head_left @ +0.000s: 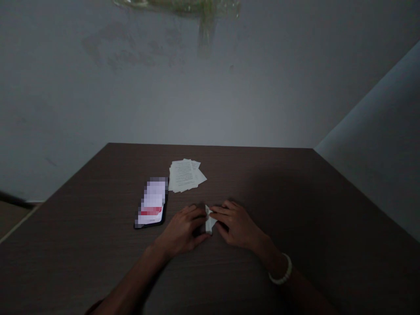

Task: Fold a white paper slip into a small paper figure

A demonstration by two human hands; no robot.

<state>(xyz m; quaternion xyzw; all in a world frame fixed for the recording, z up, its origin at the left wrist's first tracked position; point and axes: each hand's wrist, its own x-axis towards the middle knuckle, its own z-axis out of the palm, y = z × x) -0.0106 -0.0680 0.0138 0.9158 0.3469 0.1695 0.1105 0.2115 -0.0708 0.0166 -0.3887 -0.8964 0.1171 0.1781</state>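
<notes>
Between my two hands, a small folded piece of printed paper lies on the dark wooden table. My left hand is curled at its left side, thumb at the near corner and fingers at the upper left edge. From the right, my right hand presses its fingertips onto the paper's upper part, with the thumb by its right edge. The fingers cover parts of the paper, so its full folded shape is hidden. A pale beaded bracelet circles my right wrist.
A fanned stack of printed paper sheets lies farther back, left of centre. A smartphone with a lit, pixelated screen lies left of my left hand. Behind the table stands a grey wall, and another surface slopes along the right.
</notes>
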